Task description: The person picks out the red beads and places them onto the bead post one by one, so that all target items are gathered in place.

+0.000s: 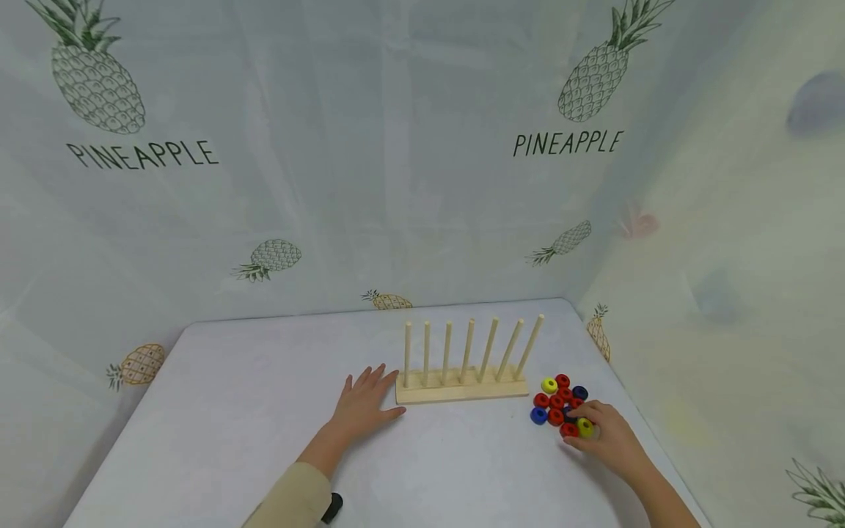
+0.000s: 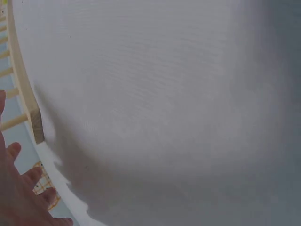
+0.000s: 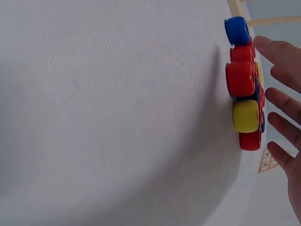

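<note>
so there's a wooden peg rack [image 1: 462, 390] sitting toward the far side of the white table [image 1: 251, 418], a bit right of the middle, with seven upright pegs [image 1: 447, 352] in a row along its base. the left hand [image 1: 359, 409] is palm down just beside the rack's left end, fingers spread and nothing held. can't tell if its fingertips really touch the wood.

just right of the rack's near right corner there's a tight bunch of beads [image 1: 557, 417] lying on the table: mostly red, plus some blue and two yellow ones. the right hand [image 1: 614, 438] hangs over the right edge of the bunch, thumb and fingers apart around the beads at the near right, not clamped on any. contact is hard to call there too. the two hands are well apart.

behind it all hangs a pale curtain [image 1: 330, 183] with pineapple prints.
</note>
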A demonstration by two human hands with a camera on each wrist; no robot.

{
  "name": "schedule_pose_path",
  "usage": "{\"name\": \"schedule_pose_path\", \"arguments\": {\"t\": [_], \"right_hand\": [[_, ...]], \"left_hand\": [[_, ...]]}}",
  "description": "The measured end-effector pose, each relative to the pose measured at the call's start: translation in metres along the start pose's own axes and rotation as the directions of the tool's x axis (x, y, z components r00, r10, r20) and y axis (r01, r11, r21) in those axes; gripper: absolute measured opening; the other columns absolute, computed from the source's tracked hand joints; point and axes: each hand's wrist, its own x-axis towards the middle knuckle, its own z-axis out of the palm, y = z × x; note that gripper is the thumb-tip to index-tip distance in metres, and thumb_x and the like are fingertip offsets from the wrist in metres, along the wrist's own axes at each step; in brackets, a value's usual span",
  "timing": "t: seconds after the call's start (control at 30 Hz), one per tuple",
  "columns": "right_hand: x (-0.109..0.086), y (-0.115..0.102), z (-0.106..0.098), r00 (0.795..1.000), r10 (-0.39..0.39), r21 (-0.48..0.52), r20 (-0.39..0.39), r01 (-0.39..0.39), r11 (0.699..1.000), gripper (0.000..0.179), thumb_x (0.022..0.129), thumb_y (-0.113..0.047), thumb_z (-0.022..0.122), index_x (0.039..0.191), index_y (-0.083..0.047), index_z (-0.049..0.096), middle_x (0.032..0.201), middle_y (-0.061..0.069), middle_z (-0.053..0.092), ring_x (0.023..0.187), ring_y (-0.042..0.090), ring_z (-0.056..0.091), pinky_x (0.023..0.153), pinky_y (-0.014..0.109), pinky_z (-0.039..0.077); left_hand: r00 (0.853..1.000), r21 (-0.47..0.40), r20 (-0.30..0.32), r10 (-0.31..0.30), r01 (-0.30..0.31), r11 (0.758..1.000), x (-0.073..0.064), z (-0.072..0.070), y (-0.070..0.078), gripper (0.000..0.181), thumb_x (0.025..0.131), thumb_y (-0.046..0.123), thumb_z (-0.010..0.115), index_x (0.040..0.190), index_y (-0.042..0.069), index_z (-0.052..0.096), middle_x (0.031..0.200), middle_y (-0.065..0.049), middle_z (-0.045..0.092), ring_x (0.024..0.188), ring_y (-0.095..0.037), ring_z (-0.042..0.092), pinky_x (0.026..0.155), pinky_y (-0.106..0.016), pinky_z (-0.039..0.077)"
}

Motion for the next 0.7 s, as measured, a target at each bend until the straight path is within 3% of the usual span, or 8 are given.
{"name": "schedule_pose_path", "arguments": {"t": [0.23,0.43,0.7], "right_hand": [[0.000,0.005,0.004,0.998,-0.049,0.001,-0.027,0.049,0.999,0.035,0.068,-0.026,0.089,0.098,-0.013,0.073,0.105,0.005,0.064,0.104,0.036,0.055,0.090,0.058,0.044],[0.003,0.008,0.006,0.999,-0.045,-0.009,-0.011,0.045,0.999,0.035,0.067,-0.024,0.089,0.096,-0.013,0.073,0.104,0.007,0.064,0.103,0.036,0.054,0.090,0.058,0.044],[0.008,0.010,0.008,1.000,0.001,-0.048,0.018,0.000,0.999,0.032,0.067,-0.025,0.089,0.094,-0.014,0.075,0.105,0.013,0.065,0.103,0.038,0.054,0.089,0.059,0.045]], "left_hand": [[0.997,-0.019,0.052,-0.055,0.056,0.998,0.005,0.001,0.002,0.073,0.087,0.058,0.062,0.147,0.019,0.045,0.153,-0.013,0.036,0.141,-0.041,0.026,0.107,-0.070,0.013],[0.991,-0.015,0.081,-0.104,0.105,0.994,0.011,0.006,-0.003,0.071,0.088,0.060,0.059,0.148,0.024,0.044,0.155,-0.012,0.033,0.143,-0.041,0.022,0.106,-0.073,0.010],[0.992,-0.017,0.091,-0.092,0.094,0.995,0.016,0.007,-0.005,0.068,0.089,0.057,0.060,0.147,0.024,0.045,0.155,-0.013,0.032,0.143,-0.045,0.019,0.103,-0.076,0.011]]}}
